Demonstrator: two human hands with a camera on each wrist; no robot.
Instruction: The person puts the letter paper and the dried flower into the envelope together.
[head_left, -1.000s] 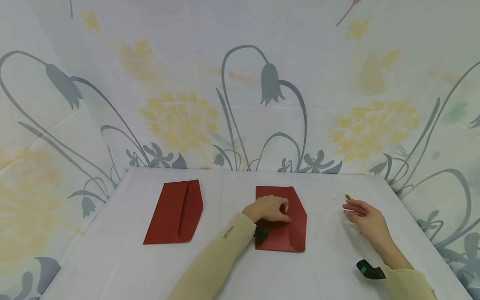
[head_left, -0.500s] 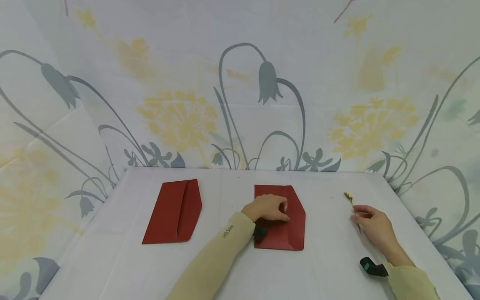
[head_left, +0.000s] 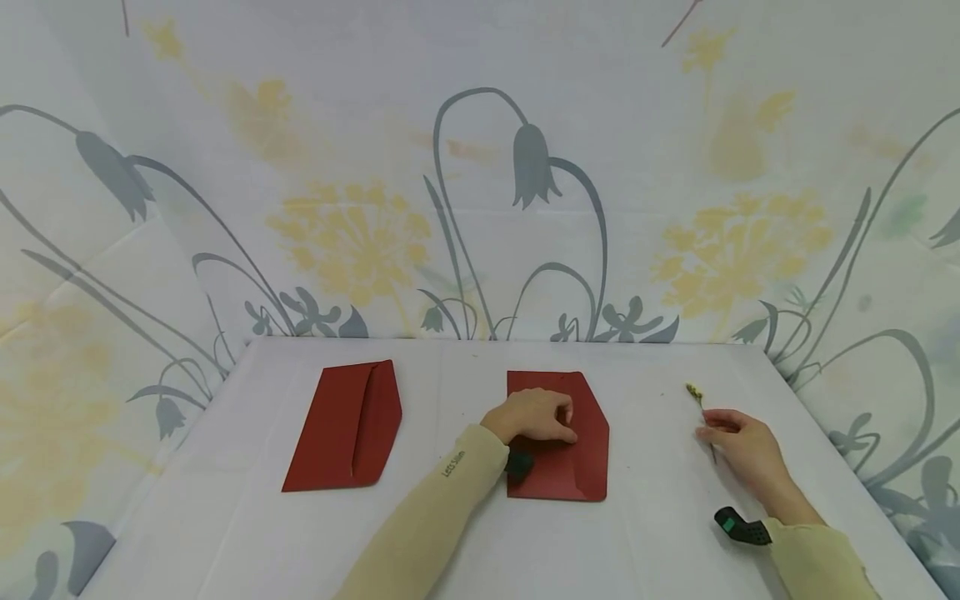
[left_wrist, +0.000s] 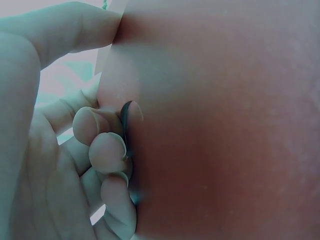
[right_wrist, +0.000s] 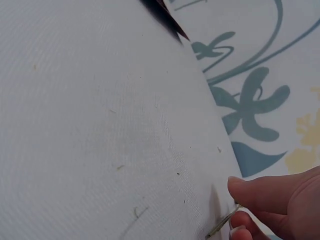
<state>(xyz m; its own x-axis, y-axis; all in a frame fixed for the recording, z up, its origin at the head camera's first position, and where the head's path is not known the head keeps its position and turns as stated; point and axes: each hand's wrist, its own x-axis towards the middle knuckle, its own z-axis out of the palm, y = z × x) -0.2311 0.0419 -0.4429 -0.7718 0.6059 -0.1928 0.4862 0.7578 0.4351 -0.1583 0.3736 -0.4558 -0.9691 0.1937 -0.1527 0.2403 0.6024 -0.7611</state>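
Note:
My left hand (head_left: pixel 532 414) lies over the middle red envelope (head_left: pixel 594 462), fingers curled at its pocket edge. In the left wrist view the fingertips (left_wrist: pixel 107 152) meet a dark slit along the red paper (left_wrist: pixel 225 150), and the thumb touches the paper higher up. Off to the right, my right hand (head_left: pixel 746 454) pinches a thin dried flower sprig (head_left: pixel 694 392) between thumb and fingers. Its small yellow head points away and the stem trails below the fingers. Only a short piece of stem (right_wrist: pixel 220 228) shows in the right wrist view.
A second red envelope (head_left: pixel 326 429), flap unfolded to the right, lies on the left of the white table (head_left: pixel 225 542). Behind the table hangs a flower-printed cloth (head_left: pixel 480 208). Tiny plant bits (right_wrist: pixel 120 167) are scattered on the table's right side.
My right hand has drawn the sprig slightly toward me from where it was a second ago, so more stem shows. The left hand stays at the envelope. The head view has shifted slightly.

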